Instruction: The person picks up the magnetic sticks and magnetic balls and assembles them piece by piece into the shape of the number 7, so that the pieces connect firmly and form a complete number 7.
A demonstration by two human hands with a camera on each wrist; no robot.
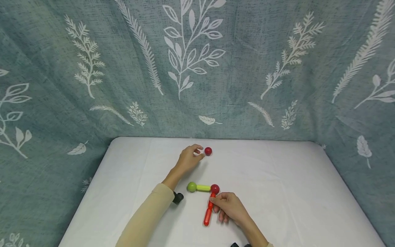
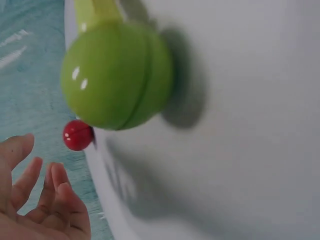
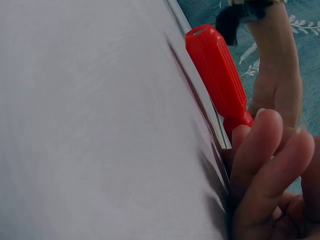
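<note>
In the head view my left hand point(image 1: 188, 160) reaches to the far side of the table, fingers parted and holding nothing. Just beyond its fingertips lies a loose red ball point(image 1: 208, 151), with a small gap visible between them. Closer to me, a green ball point(image 1: 192, 186), a yellow-green stick point(image 1: 203, 188) and a second red ball point(image 1: 215, 188) sit joined in a row. My right hand point(image 1: 230, 206) pinches a red plastic stick point(image 1: 207, 217) near the end that meets this second ball. The right wrist view shows the stick's ridged free end point(image 3: 215, 65) beyond my curled fingers.
White cloth covers the table point(image 1: 277, 178), and a leaf-patterned blue-green curtain point(image 1: 237, 68) hangs behind its far edge. A black wrist device point(image 1: 178, 198) shows under the left forearm. Black parts point(image 1: 235, 245) appear by the right wrist at the bottom edge.
</note>
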